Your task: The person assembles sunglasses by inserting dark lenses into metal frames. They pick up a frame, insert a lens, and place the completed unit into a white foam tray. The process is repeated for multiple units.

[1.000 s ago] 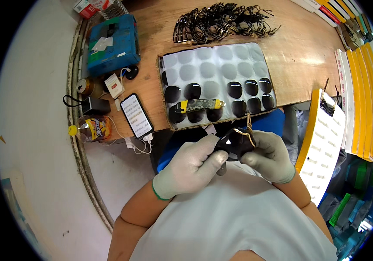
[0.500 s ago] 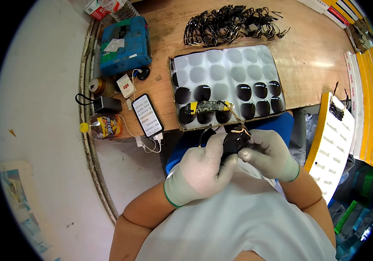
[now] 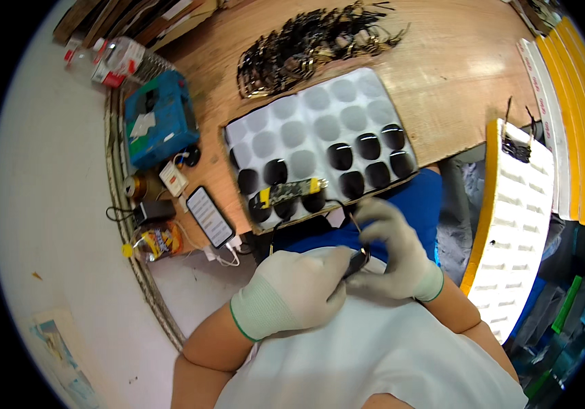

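Head view: left hand (image 3: pixel 299 290) grips dark sunglasses (image 3: pixel 356 262), now edge-on between both hands. Right hand (image 3: pixel 401 255) has spread; contact unclear, so left probably carries the hold. Lens tray (image 3: pixel 302 162) beyond grip.

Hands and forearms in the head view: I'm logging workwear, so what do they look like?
The left hand and right hand wear pale, whitish-grey gloves with light green cuffs edged in darker green. The forearms are bare, without sleeves. I see no markings.
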`<action>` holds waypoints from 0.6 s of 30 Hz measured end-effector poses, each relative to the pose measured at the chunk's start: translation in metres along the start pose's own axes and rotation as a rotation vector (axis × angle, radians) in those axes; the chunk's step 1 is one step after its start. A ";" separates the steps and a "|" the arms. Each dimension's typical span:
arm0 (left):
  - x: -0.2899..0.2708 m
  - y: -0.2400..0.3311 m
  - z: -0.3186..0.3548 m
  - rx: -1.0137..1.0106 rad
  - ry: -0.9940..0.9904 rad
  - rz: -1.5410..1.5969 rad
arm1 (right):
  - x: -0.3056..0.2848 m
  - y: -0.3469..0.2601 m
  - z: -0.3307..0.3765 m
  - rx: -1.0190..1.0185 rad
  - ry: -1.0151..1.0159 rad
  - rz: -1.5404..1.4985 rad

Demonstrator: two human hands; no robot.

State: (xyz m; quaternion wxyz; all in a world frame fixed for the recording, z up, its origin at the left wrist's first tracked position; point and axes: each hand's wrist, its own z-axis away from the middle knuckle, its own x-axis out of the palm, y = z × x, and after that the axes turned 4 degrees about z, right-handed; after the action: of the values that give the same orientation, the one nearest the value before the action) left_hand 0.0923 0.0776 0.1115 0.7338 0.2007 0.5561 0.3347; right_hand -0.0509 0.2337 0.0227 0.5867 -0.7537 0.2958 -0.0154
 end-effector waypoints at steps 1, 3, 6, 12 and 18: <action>-0.006 -0.001 -0.012 0.072 -0.133 0.037 | -0.012 0.003 -0.001 -0.088 -0.165 -0.006; -0.029 -0.012 -0.047 0.214 -0.405 0.102 | -0.025 0.004 0.014 -0.023 -0.194 -0.007; -0.008 -0.072 -0.123 -0.184 0.237 0.777 | -0.048 0.005 0.016 0.024 -0.199 0.062; 0.065 -0.119 -0.175 -0.512 0.215 -0.325 | -0.050 -0.001 0.041 0.171 0.093 -0.124; 0.060 -0.117 -0.171 -0.551 0.377 0.005 | -0.023 -0.015 0.025 0.252 0.003 -0.172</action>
State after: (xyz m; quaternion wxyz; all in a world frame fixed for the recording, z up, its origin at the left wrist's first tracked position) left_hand -0.0295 0.0258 -0.0589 0.6438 -0.0696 0.5702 0.5055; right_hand -0.0542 0.2687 0.0361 0.6728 -0.6966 0.2266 -0.1036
